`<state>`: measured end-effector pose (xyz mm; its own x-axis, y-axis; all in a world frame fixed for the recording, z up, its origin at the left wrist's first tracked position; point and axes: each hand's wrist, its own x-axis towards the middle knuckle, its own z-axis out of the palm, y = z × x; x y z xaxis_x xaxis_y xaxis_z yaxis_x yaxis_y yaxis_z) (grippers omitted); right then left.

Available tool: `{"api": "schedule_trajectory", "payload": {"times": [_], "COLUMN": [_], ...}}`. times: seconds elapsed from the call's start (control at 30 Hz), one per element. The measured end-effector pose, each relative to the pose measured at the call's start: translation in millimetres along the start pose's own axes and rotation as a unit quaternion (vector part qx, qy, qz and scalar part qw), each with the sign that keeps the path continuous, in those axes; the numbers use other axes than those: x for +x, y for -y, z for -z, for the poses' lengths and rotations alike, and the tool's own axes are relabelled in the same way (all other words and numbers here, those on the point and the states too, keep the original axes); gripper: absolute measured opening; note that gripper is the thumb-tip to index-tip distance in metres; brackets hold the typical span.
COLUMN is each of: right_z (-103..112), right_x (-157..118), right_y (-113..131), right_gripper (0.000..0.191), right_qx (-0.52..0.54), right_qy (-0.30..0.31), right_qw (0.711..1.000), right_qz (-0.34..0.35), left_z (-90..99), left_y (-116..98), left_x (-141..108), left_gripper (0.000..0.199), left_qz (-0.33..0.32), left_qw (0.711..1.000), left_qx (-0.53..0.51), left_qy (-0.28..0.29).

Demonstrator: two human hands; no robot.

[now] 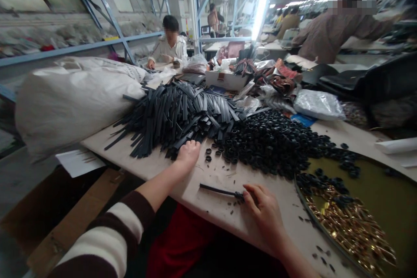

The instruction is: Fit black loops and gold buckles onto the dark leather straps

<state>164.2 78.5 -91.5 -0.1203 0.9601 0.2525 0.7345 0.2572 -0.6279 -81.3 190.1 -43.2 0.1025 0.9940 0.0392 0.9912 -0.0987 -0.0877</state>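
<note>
My left hand (189,155) is closed at the near edge of a big pile of black strips (176,113); what its fingers hold, if anything, is hidden. On the tabletop (208,178), my right hand (260,202) pinches one end of a black strip (216,190), which points left with a small dark knot or loop near my fingertips. Behind my right hand spreads a heap of small black rings (270,143). A round olive tray (381,200) at the right holds gold metal pieces (352,230) and some black rings.
A large white sack (78,100) leans at the table's left. Below it stands an open cardboard box (78,213). Plastic bags (319,104) and scraps lie behind the piles. One person (171,47) sits across; another person (339,30) leans at the back right.
</note>
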Motion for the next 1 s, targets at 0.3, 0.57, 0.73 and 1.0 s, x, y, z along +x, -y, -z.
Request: {"api": "schedule_trajectory", "payload": {"times": [0.3,0.57,0.73,1.0], "right_z": [-4.0,-3.5,1.0,11.9], "right_x": [-2.0,0.4,-3.1,20.5], "right_y": [7.2,4.0,3.7,16.3], "right_gripper": [0.02,0.029,0.03,0.029], "right_qx": [-0.03,-0.061,-0.001,0.059], "right_qy": [0.066,0.004,-0.06,-0.081], "right_qw": [0.992,0.998,0.998,0.995], "right_qz": [0.104,0.035,0.018,-0.01], "left_z": [6.0,-3.7,8.3,31.6], "left_y": [38.7,37.7,34.2,-14.4], "left_x": [-75.3,-44.5,-52.1,-105.0], "left_gripper": [0.027,0.019,0.012,0.004], "left_qz": [-0.047,0.056,0.055,-0.042], "left_qw": [0.999,0.997,0.995,0.981], "left_qx": [0.006,-0.049,-0.079,-0.186], "left_qy": [0.02,0.005,-0.032,-0.041]}}
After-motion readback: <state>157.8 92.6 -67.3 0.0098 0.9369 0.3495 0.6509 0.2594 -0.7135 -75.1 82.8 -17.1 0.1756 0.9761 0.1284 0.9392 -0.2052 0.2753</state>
